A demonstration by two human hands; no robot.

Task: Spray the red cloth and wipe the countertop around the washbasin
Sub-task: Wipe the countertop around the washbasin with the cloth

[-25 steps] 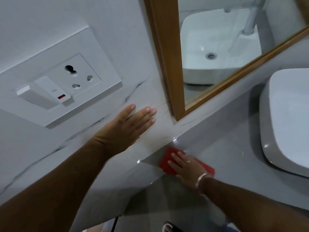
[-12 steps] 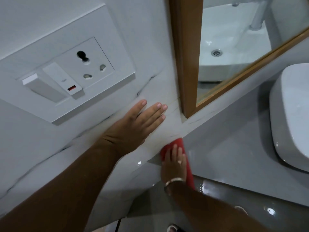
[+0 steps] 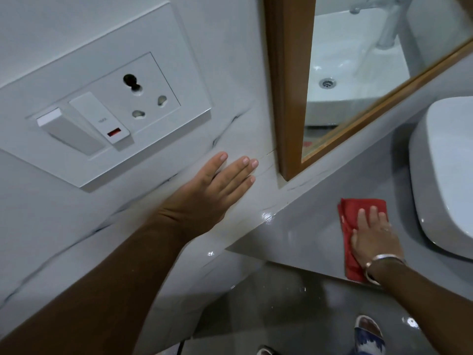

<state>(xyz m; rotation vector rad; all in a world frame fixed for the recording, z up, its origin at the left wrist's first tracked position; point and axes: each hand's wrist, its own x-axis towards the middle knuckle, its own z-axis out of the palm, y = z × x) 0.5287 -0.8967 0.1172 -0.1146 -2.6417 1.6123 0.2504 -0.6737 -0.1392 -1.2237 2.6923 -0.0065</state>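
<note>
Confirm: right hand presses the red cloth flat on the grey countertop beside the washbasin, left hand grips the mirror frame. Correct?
Not quite. In the head view the left hand lies flat on the wall tile, short of the mirror frame. The right hand does press the red cloth on the countertop beside the washbasin.

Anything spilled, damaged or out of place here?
Nothing stands out. The right hand presses the red cloth flat on the grey countertop beside the washbasin; the left hand rests on the wall.
</note>
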